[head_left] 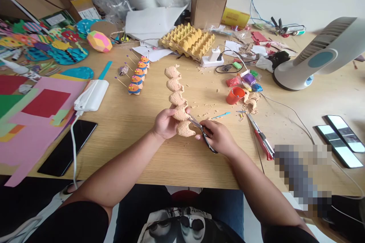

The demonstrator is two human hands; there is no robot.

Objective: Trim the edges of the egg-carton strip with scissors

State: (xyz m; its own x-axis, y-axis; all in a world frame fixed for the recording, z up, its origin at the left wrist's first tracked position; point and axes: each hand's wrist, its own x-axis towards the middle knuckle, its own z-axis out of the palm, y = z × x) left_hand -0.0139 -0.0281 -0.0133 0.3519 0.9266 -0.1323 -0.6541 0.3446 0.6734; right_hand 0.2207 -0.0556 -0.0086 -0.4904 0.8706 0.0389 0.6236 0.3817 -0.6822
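Note:
My left hand [164,123] is closed around a strip of tan egg-carton cups [177,97] that runs away from me across the wooden table [131,121]. My right hand [218,136] grips a pair of scissors [199,127] whose blades meet the strip between its two nearest cups. Small tan scraps lie scattered on the table just beyond the hands.
A yellow egg tray [188,40], a painted caterpillar of carton cups [138,78], a red cup [235,95], a red utility knife [261,136], a white fan [319,55], phones [67,148] [340,140], a power bank [91,95] and coloured paper [37,110] surround the work spot.

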